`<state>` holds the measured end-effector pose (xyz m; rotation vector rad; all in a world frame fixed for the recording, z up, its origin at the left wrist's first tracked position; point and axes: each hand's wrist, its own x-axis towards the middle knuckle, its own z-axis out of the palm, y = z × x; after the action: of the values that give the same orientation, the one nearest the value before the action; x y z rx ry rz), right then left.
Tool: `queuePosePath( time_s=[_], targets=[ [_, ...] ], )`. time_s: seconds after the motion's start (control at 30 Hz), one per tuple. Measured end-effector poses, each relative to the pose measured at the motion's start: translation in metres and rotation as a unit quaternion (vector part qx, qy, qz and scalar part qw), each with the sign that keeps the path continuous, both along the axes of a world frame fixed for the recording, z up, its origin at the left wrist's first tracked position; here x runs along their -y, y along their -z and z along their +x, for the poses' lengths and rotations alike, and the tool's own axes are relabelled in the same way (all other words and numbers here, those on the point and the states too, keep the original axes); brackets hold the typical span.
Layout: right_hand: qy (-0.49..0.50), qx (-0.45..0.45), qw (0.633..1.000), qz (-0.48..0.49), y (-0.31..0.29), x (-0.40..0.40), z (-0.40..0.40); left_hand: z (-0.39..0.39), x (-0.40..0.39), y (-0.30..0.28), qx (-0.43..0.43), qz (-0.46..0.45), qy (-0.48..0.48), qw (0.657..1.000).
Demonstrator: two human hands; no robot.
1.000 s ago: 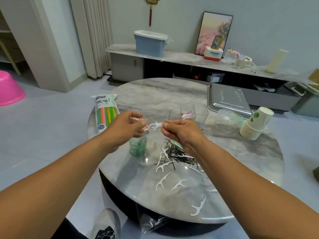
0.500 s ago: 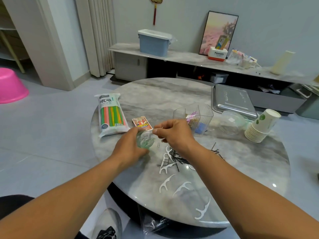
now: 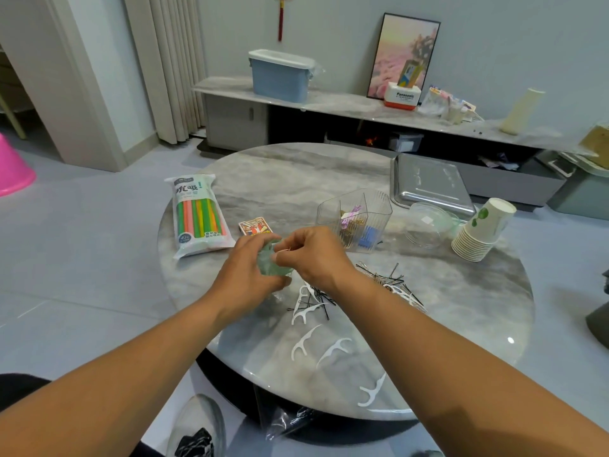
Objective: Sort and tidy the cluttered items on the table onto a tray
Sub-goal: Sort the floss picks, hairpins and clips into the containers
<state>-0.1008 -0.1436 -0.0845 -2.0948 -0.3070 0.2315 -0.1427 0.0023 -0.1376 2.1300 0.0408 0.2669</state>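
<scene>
Hands (image 3: 250, 268) around green container (image 3: 271, 262)

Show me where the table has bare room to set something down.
Bare: the far side behind the straw pack and left of the metal tray; also the right edge below the paper cups. Crowded: the middle, with hairpins and floss picks by both hands.

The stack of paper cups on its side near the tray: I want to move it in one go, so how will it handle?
The stack of paper cups lies tilted on the table, so a push would probably roll it in a curve. It likely weighs little. Lifted by the top cup alone, the nested ones may slide apart; gripping both ends seems safer.
</scene>
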Motion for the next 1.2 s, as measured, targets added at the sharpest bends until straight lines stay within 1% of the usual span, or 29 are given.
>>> queuePosePath(
  time_s=[0.07,0.13,0.17,0.3,0.37,0.4,0.43,0.5,0.53,0.57,0.6,0.63,0.67,0.7,0.77,0.83,0.9,1.03,1.13,1.2],
  targets=[
    [-0.002,0.028,1.000,0.014,-0.002,0.002,0.001,-0.002,-0.001,0.001,-0.022,-0.040,-0.009,0.999],
    [0.013,0.036,0.998,0.043,-0.004,0.013,0.004,-0.003,-0.005,0.005,-0.050,-0.075,-0.035,0.995],
    [0.021,0.033,0.999,0.035,-0.005,0.022,0.006,-0.004,-0.008,0.008,-0.063,-0.082,-0.046,0.994],
    [0.039,-0.014,0.995,-0.088,0.005,0.076,0.009,-0.009,-0.017,0.014,-0.117,-0.080,-0.055,0.988],
    [0.071,-0.023,0.989,-0.126,0.016,0.103,0.007,-0.011,-0.016,0.011,-0.120,-0.050,-0.058,0.990],
    [0.095,-0.019,0.985,-0.143,0.021,0.118,0.006,-0.011,-0.014,0.010,-0.095,-0.016,-0.066,0.993],
    [0.116,-0.010,0.981,-0.158,0.026,0.130,0.005,-0.013,-0.011,0.007,-0.050,0.026,-0.075,0.996],
    [0.151,0.026,0.970,-0.191,0.036,0.153,0.000,-0.017,-0.001,0.002,0.083,0.097,-0.072,0.989],
    [0.167,0.047,0.965,-0.199,0.040,0.164,-0.005,-0.020,0.008,0.000,0.140,0.114,-0.051,0.982],
    [0.175,0.066,0.963,-0.194,0.045,0.172,-0.010,-0.023,0.018,0.000,0.168,0.122,-0.021,0.978],
    [0.178,0.081,0.964,-0.181,0.052,0.180,-0.017,-0.027,0.029,0.002,0.169,0.123,0.017,0.978],
    [0.176,0.091,0.965,-0.172,0.059,0.188,-0.025,-0.031,0.042,0.007,0.142,0.125,0.056,0.980],
    [0.172,0.097,0.965,-0.171,0.067,0.192,-0.032,-0.035,0.053,0.014,0.098,0.133,0.084,0.983],
    [0.171,0.101,0.964,-0.175,0.075,0.197,-0.039,-0.039,0.064,0.023,0.050,0.151,0.094,0.983],
    [0.182,0.102,0.962,-0.178,0.089,0.199,-0.051,-0.042,0.077,0.042,-0.040,0.193,0.066,0.978],
    [0.199,0.094,0.957,-0.189,0.100,0.191,-0.059,-0.043,0.085,0.055,-0.091,0.233,0.029,0.968],
    [0.213,0.092,0.951,-0.206,0.106,0.176,-0.061,-0.043,0.095,0.063,-0.100,0.273,0.018,0.957],
    [0.224,0.080,0.958,-0.161,0.104,0.135,-0.051,-0.038,0.117,0.067,-0.072,0.286,0.040,0.955],
    [0.211,0.056,0.972,-0.090,0.100,0.109,-0.043,-0.032,0.127,0.067,-0.044,0.284,0.072,0.955],
    [0.204,0.038,0.978,-0.024,0.097,0.103,-0.039,-0.028,0.128,0.067,-0.033,0.247,0.082,0.965]
  ],
)
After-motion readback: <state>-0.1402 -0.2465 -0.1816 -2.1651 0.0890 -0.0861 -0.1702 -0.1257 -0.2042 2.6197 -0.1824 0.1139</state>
